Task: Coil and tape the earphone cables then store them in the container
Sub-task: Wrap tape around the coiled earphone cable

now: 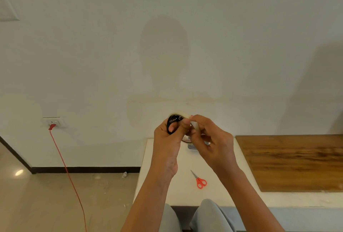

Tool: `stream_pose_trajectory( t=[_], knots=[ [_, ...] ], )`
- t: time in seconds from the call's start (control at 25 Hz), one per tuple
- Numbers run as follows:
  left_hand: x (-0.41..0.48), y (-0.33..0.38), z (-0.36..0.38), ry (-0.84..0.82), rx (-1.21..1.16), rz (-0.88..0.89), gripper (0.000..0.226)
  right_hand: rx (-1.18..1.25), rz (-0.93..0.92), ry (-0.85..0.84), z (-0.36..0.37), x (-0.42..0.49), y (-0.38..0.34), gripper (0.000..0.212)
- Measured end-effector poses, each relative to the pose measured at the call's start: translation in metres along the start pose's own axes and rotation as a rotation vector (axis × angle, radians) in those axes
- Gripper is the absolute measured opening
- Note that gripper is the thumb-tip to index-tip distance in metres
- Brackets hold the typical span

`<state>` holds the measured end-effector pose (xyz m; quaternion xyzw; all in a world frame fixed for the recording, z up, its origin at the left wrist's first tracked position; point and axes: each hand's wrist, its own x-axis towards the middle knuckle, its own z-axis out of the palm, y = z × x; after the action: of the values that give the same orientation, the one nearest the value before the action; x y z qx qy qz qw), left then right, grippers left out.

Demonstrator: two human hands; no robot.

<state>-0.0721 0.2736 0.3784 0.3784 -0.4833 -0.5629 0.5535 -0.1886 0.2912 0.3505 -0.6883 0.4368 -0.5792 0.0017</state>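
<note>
While the left hand [167, 139] grips the coiled cable [171, 119] and the right hand [213, 142] pinches the tape roll [195, 125], both hover beyond the scissors [200, 180].

No writing, brand, number or sign can be read anywhere from here. The nearest thing to print is a reddish smudge on the inner ring of the pale, translucent roll of sticky tape [194, 125]. It sits low between the left hand [167, 139] and the right hand [211, 142], just under the black coil of earphone cable [171, 120] that the left hand grips. It is far too blurred to make out a single letter.
</note>
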Motion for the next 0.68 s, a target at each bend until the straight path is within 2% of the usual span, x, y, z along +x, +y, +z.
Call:
stream_pose_trajectory(
  t=[0.08,0.32,0.4,0.6,0.68],
  knots=[
    [-0.003,0.006,0.002,-0.003,0.051,0.071,0.036,0.015,-0.021,0.023,-0.002,0.004,-0.007,0.037],
    [-0.010,0.019,0.003,0.012,0.194,0.225,0.004,0.041,-0.052,0.037,-0.006,0.011,-0.017,0.035],
    [-0.012,0.022,0.003,0.030,0.241,0.271,0.005,0.038,-0.041,0.052,-0.006,0.012,-0.020,0.037],
    [-0.019,0.031,0.002,0.055,0.331,0.392,0.009,0.022,-0.172,0.110,-0.011,0.020,-0.028,0.026],
    [-0.020,0.032,0.003,0.071,0.402,0.446,0.012,0.031,-0.168,0.132,-0.012,0.021,-0.032,0.022]
  ],
)
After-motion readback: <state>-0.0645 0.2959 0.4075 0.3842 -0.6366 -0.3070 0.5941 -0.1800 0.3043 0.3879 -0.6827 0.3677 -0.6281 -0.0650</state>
